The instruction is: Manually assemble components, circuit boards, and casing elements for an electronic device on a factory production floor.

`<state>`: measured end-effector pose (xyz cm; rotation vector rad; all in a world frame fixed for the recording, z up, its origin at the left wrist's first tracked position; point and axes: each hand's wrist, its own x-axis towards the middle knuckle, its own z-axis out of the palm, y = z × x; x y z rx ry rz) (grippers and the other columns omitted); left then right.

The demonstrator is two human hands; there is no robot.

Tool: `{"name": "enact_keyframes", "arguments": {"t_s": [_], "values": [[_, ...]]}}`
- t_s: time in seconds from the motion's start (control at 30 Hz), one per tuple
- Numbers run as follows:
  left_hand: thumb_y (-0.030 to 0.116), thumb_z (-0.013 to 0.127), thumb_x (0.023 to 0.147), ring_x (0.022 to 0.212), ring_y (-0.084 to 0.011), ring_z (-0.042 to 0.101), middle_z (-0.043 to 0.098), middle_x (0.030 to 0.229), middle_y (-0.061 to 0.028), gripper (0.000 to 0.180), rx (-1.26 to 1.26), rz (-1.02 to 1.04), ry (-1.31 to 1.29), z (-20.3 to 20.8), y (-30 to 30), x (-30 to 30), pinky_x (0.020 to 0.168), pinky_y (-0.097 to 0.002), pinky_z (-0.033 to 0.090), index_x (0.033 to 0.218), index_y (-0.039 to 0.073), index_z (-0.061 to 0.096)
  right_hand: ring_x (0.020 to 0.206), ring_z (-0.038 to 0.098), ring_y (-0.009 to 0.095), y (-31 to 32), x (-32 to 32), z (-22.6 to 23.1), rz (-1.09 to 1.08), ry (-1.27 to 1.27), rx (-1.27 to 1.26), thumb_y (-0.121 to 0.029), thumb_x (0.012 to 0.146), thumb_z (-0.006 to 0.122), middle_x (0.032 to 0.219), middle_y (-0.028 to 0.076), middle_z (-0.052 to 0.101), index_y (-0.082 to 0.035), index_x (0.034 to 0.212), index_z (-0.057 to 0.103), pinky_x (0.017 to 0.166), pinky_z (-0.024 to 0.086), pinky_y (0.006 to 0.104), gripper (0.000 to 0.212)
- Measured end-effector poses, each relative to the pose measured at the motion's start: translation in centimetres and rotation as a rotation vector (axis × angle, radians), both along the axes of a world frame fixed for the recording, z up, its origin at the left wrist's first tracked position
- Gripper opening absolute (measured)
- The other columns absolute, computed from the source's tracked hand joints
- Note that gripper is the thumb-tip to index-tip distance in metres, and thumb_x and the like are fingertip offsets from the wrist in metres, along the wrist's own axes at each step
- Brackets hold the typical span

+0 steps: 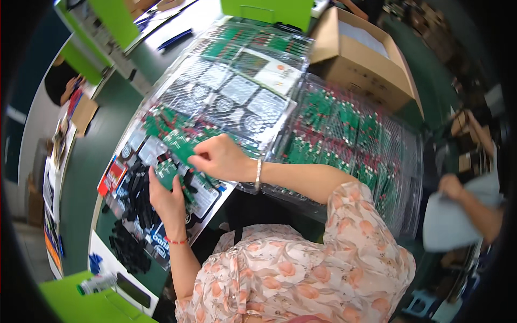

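Over the front of the workbench, my left hand (168,198) holds a small green circuit board (166,172) between thumb and fingers. My right hand (223,157) is closed just to the right of it, its thumb and fingertips drawn together. What those fingertips grip, if anything, is too small to make out. Right behind both hands lies a heap of green circuit boards (161,123) with red and white bits on them. Black slender parts (141,203) are piled beside my left hand, on printed sheets.
Clear plastic trays (412,177) packed with green boards stand at the right. Behind them is an open cardboard box (371,81). Flat clear trays (253,107) cover the bench's far part. Another person's hand (451,185) is at the right, holding something pale.
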<state>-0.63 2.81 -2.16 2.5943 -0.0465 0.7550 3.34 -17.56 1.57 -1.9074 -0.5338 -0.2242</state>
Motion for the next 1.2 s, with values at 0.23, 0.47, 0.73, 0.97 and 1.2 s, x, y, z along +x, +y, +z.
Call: {"name": "enact_keyframes", "arguments": {"t_s": [0.23,0.47,0.73,0.97,1.2], "values": [[0.018,0.059,0.094,0.084,-0.0193,0.053,0.056,0.090,-0.0100,0.020,-0.383,-0.095,0.051,2.9,-1.6,-0.4,0.074,-0.0317,0.042,0.097,-0.002,0.061,0.049,0.059,0.016,-0.1,-0.6,0.5,0.102,0.118,0.150,-0.017,0.083,0.061,0.058,0.010,0.064,0.002,0.064,0.062,0.049,0.045,0.0302,0.027],[0.023,0.055,0.099,0.051,0.0014,0.030,0.044,0.059,0.0079,0.036,-0.922,-0.343,0.363,3.8,-5.4,-0.3,0.046,-0.0193,0.019,0.065,0.009,0.053,0.044,0.049,0.013,-1.5,-1.4,0.1,0.137,0.222,0.156,-0.019,0.083,0.062,0.048,0.008,0.052,0.002,0.060,0.056,0.045,0.038,0.0322,0.032],[0.012,0.059,0.095,0.058,-0.0015,0.028,0.036,0.059,0.0085,0.041,-0.771,-0.304,0.092,3.4,-8.0,-0.8,0.049,-0.0245,0.019,0.059,0.006,0.043,0.041,0.046,0.013,-2.8,-1.8,0.4,0.075,0.109,0.049,-0.019,0.080,0.063,0.047,0.010,0.051,0.001,0.057,0.056,0.043,0.037,0.0324,0.031],[0.013,0.062,0.094,0.056,-0.0022,0.027,0.035,0.057,0.0078,0.043,-0.859,-0.253,0.108,2.5,-8.9,-1.2,0.048,-0.0259,0.019,0.057,0.005,0.040,0.041,0.052,0.030,-2.5,-2.6,0.7,-0.058,0.116,0.002,-0.018,0.077,0.064,0.048,0.018,0.048,0.002,0.055,0.055,0.042,0.038,0.0370,0.031],[0.013,0.064,0.092,0.050,-0.0037,0.027,0.035,0.048,0.0019,0.043,-0.795,-0.183,0.035,1.6,-9.4,0.4,0.042,-0.0285,0.020,0.056,0.000,0.045,0.041,0.053,0.030,-2.1,-1.4,0.5,-0.120,0.009,-0.099,-0.016,0.078,0.065,0.048,0.015,0.052,-0.001,0.055,0.059,0.043,0.040,0.0373,0.028]]}}
